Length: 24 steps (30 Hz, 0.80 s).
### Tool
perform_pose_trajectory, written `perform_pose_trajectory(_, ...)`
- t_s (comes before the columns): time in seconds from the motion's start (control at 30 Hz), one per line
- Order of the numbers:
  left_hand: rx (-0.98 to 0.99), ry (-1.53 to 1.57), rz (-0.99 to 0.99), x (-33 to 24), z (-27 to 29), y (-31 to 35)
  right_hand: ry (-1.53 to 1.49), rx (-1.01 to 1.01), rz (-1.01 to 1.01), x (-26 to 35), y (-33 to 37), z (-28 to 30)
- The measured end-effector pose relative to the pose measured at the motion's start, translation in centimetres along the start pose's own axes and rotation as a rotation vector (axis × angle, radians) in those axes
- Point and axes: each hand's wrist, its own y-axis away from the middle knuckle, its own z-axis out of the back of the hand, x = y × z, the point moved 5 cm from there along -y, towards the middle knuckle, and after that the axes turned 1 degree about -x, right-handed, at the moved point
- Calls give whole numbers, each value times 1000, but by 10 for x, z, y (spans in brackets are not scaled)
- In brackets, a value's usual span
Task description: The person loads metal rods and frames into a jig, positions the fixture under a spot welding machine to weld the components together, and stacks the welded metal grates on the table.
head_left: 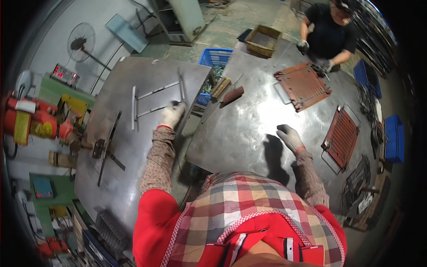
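Note:
My left hand point(172, 115), in a pale glove with dark fingertips, is closed at the near right corner of a metal frame point(158, 91). The frame has two side bars joined by two crosspieces and lies over the left steel table point(111, 147). The glove hides the exact grip. Above the right steel table point(231, 138), my right hand point(291, 139) is gloved too, its fingers loosely extended and nothing visible in them. To its right lies a reddish-brown slatted rack point(341, 139) with wire handles.
Across the table a co-worker point(331, 33) handles another reddish rack point(303, 86). A yellowish bin point(263, 41) sits at the far edge. Between the tables stands a blue crate point(215, 57). A red machine point(33, 122) reaches the left table; dark metal parts point(357, 180) lie at right.

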Motion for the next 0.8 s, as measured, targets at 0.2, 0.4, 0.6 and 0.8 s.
perform_pose_trajectory(0.2,244,247,-92,-63,-63,69,-191,17,165,88,-56,-85)
perform_pose_trajectory(0.4,856,256,-200,-153,-122,174,-881,16,-257,58,-53,-119)
perform_pose_trajectory(0.6,979,603,-42,-127,-237,145,-1195,-269,-237,-1,7,19)
perform_pose_trajectory(0.8,889,1239,381,-223,-323,70,-1195,-799,-285,-81,89,111)
